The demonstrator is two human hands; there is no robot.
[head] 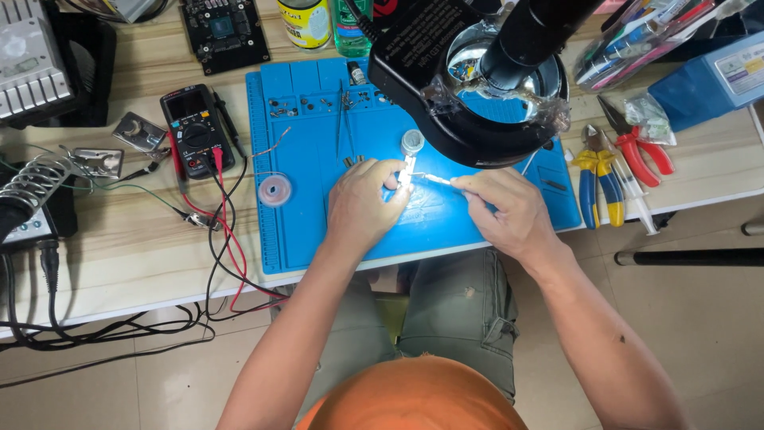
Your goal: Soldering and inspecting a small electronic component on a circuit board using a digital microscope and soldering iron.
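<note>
My left hand [362,205] rests on the blue work mat [302,231] and pinches a small bright metal part [407,173] between thumb and fingers. My right hand [509,211] grips a thin pointed tool [436,179], its tip touching that part. Both hands sit under the black ring-lit magnifier head [469,80], whose light falls on the part. A small round tin [412,142] lies just above the hands, and a pair of tweezers [344,119] lies on the mat's upper half.
A solder spool [275,190] lies on the mat's left. A black multimeter [196,130] with red and black leads, an iron stand [32,185] and cables crowd the left side. Yellow-blue pliers [598,177] and red cutters [641,143] lie at the right.
</note>
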